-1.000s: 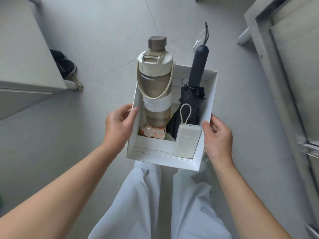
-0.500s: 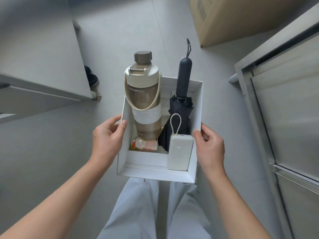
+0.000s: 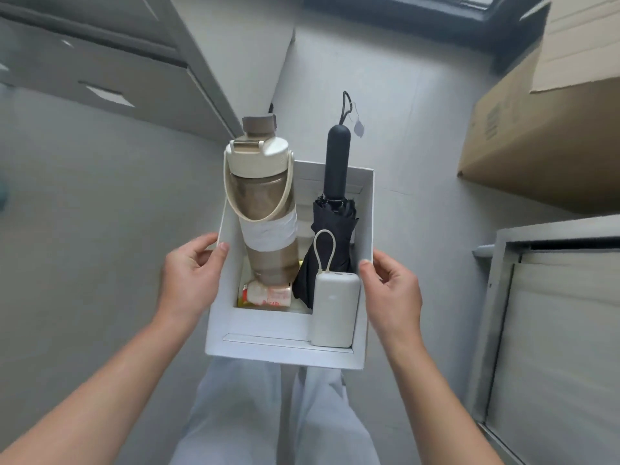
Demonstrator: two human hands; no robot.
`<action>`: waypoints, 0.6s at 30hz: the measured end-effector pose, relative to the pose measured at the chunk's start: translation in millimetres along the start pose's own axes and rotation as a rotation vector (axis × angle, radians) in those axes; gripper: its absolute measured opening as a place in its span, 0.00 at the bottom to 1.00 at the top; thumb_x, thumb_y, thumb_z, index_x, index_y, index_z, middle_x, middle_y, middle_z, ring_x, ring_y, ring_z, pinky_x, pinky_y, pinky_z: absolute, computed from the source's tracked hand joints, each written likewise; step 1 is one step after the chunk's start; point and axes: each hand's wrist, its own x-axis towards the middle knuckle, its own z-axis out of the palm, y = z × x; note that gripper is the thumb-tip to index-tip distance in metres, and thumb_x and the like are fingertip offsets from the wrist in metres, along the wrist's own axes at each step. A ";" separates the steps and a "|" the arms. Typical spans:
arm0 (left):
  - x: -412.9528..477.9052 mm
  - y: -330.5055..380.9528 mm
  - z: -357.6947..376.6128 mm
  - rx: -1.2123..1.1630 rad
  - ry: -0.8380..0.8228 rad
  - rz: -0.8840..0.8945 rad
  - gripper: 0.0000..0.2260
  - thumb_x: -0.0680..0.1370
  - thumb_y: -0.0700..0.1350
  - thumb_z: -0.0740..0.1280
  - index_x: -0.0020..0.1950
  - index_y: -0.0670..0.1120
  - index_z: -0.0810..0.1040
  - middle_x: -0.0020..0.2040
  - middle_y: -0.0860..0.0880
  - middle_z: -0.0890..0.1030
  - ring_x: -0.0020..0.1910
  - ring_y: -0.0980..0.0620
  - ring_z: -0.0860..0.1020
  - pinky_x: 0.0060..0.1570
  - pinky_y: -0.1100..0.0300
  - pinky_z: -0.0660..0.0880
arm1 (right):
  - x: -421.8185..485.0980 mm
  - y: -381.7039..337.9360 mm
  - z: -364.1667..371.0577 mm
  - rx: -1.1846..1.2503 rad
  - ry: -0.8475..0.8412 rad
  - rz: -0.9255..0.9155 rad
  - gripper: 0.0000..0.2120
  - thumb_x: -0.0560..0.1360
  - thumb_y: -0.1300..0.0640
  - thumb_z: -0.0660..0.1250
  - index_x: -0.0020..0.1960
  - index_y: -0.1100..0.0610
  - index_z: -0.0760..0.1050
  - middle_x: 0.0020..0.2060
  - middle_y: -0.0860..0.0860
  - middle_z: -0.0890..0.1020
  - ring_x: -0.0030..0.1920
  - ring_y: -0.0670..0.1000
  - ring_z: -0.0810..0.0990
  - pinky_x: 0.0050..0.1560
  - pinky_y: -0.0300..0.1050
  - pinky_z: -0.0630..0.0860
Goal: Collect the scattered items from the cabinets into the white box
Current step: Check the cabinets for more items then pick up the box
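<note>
I carry the white box [image 3: 285, 350] in front of me above the grey floor. My left hand [image 3: 191, 276] grips its left wall and my right hand [image 3: 391, 290] grips its right wall. Inside stand a tall brown water bottle [image 3: 265, 209] with a cream lid and strap, and a folded black umbrella [image 3: 333, 229] with its handle sticking up. A white power bank [image 3: 333, 310] with a loop cord leans in the near right corner. A small pinkish bottle [image 3: 266, 295] lies on the box floor.
A grey cabinet [image 3: 100, 68] with drawers stands at the upper left. A large cardboard box [image 3: 543, 122] sits at the upper right. A grey cabinet [image 3: 553, 323] with a door is close on the right. My legs in light trousers [image 3: 268, 414] are below.
The view has swung forward: the left cabinet and the cardboard box now fill more of the frame. Both hands hold the box as before, and its contents have not shifted.
</note>
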 end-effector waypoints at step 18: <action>-122.2 -50.4 -303.0 -0.191 0.577 -0.276 0.08 0.78 0.46 0.69 0.47 0.61 0.82 0.37 0.51 0.76 0.37 0.52 0.71 0.40 0.57 0.69 | -171.8 -207.1 177.4 -0.390 -0.609 -0.410 0.11 0.78 0.49 0.65 0.55 0.47 0.84 0.40 0.41 0.83 0.38 0.38 0.76 0.49 0.44 0.75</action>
